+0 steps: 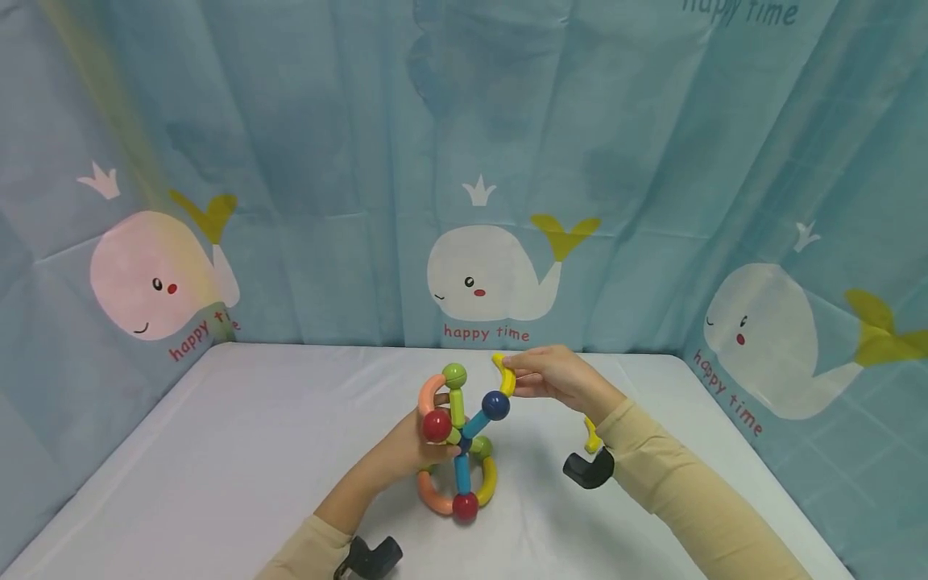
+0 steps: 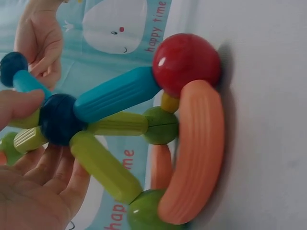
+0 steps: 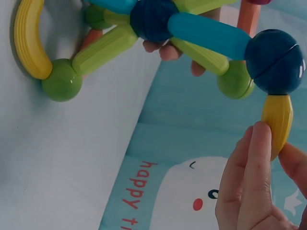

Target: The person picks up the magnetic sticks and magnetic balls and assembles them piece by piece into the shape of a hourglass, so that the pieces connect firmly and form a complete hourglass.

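A toy structure of rods and balls stands on the table, with a dark blue ball [image 2: 62, 120] at its middle. My left hand [image 1: 402, 451] grips it there, thumb and fingers about the rods beside that ball. Low down, a red ball [image 1: 466, 507] joins a blue rod [image 1: 462, 474], an orange curved rod [image 2: 199, 153] and a yellow curved rod [image 1: 487, 483]. My right hand [image 1: 554, 374] pinches another yellow curved rod [image 3: 278, 122]. Its end touches the outer dark blue ball [image 3: 275, 61], borne on a slanting blue rod [image 1: 476, 424]. Higher up are a green ball [image 1: 454, 375] and a red ball [image 1: 437, 426].
One loose yellow curved piece [image 1: 592, 435] lies on the white table [image 1: 290, 419], partly behind the right sleeve. A blue curtain [image 1: 326, 201] printed with whales hangs along the back and sides. Black wrist mounts [image 1: 589, 469] show at both sleeves.
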The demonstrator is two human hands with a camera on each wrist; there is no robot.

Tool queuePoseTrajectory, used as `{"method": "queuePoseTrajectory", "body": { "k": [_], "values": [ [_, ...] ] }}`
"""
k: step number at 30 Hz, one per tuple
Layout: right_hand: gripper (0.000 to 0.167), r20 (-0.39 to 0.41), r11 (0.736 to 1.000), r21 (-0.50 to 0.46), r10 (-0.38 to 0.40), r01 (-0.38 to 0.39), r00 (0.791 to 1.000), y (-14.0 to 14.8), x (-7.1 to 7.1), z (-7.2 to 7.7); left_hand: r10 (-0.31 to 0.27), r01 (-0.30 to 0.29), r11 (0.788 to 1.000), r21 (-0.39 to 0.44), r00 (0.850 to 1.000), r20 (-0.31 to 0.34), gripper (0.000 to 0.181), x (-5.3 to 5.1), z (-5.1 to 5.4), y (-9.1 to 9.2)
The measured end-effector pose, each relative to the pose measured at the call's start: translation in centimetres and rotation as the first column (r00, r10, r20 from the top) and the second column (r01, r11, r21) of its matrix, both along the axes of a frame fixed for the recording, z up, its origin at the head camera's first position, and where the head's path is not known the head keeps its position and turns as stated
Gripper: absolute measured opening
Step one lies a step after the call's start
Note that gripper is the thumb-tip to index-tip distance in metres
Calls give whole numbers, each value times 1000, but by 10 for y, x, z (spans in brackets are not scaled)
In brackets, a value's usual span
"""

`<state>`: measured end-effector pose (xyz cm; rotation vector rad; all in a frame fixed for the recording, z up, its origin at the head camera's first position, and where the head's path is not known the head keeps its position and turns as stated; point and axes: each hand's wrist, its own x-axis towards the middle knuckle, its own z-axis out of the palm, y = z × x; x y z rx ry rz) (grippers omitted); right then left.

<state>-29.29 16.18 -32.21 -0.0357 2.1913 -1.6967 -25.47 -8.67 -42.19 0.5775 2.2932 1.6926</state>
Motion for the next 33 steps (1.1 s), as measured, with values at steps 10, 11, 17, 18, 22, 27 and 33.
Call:
{"method": "queuePoseTrajectory", "body": {
  "k": [10,11,17,18,22,27,33],
  "values": [
    [44,-4,1000,-16,7,-7,1000,-1,4,-1,150,-173,975,143,976,159,48,-7,14,-28],
    [44,-5,1000,-16,10,-10,1000,-1,4,-1,198,-224,963,151,966,165,44,-8,17,-29],
    [42,-2,999,-2,36,-36,999,-3,4,0,239,-256,961,107,960,143,52,-15,41,-19],
    [41,-4,999,-2,41,-41,999,-3,4,0,231,-245,965,93,963,139,52,-16,45,-17],
    [38,2,999,-6,32,-32,999,-5,3,1,245,-252,967,35,959,144,48,-18,55,-12],
    [39,6,1000,-7,16,-16,1000,-8,2,0,295,-296,955,-16,942,163,44,-21,60,-5],
    [40,9,1000,-24,11,-11,1000,-8,-1,-2,334,-333,942,-35,926,176,44,-21,61,3]
  ]
}}
